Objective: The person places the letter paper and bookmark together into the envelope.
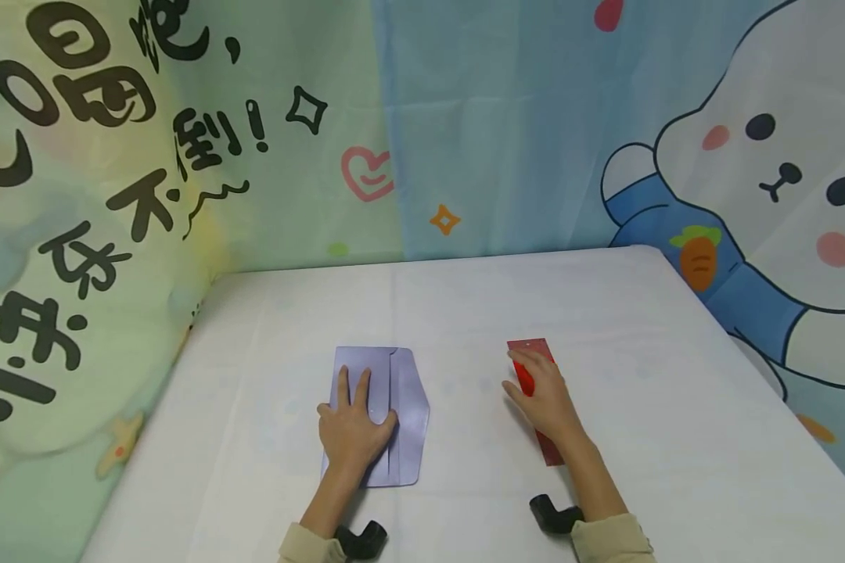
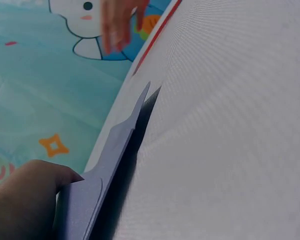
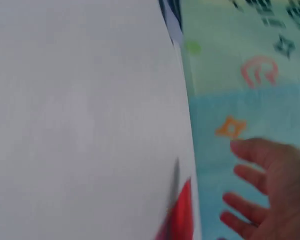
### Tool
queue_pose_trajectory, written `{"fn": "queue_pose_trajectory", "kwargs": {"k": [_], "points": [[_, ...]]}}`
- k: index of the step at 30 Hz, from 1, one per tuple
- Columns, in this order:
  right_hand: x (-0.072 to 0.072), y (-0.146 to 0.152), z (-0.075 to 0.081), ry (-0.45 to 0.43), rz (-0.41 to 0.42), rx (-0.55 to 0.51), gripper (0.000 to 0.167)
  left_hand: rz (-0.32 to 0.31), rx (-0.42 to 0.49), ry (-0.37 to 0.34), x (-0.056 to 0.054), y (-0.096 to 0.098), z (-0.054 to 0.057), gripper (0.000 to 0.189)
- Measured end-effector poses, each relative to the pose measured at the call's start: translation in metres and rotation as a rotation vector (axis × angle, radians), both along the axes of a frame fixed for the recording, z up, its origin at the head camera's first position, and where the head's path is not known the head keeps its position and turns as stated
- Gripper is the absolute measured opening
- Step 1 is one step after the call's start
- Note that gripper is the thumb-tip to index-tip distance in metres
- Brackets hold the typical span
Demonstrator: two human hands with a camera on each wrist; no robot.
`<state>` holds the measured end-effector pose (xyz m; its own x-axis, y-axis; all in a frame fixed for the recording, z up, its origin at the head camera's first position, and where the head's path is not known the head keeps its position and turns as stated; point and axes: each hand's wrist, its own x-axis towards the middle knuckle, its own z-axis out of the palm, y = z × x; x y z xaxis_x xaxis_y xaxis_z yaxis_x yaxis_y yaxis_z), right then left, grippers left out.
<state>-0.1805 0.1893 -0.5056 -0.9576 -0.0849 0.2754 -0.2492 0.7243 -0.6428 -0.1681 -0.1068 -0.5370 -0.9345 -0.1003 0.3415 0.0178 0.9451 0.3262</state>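
Lilac envelope sits nearer the surface's left edge than its right, left hand resting across it, fingers spread; right hand, fingers loosely apart, hovers over the red packet!

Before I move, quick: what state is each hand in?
Left hand: open, spread on the purple envelope.
Right hand: open, above the red envelope, gripping nothing.
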Motion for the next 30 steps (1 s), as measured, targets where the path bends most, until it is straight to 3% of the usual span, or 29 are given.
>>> {"fn": "queue_pose_trajectory", "kwargs": {"k": [3, 6, 9, 14, 20, 30], "points": [[0.001, 0.022, -0.008, -0.034, -0.102, 0.078, 0.061, 0.001, 0.003, -0.012, 0.001, -0.001, 0.001, 0.075], [0.002, 0.034, -0.018, -0.084, -0.140, 0.150, 0.073, -0.002, 0.007, -0.001, 0.003, -0.002, 0.002, 0.075], [0.003, 0.038, -0.026, -0.108, -0.145, 0.185, 0.078, -0.003, 0.010, 0.011, 0.003, -0.002, 0.001, 0.074], [0.005, 0.040, -0.034, -0.070, -0.146, 0.234, 0.073, -0.006, 0.007, 0.005, 0.002, -0.001, 0.002, 0.074], [0.007, 0.039, -0.035, -0.053, -0.150, 0.259, 0.067, -0.004, -0.003, -0.017, 0.001, -0.001, 0.002, 0.075], [0.006, 0.038, -0.037, -0.024, -0.163, 0.251, 0.065, -0.001, -0.004, 0.008, 0.002, -0.001, 0.002, 0.075]]}}
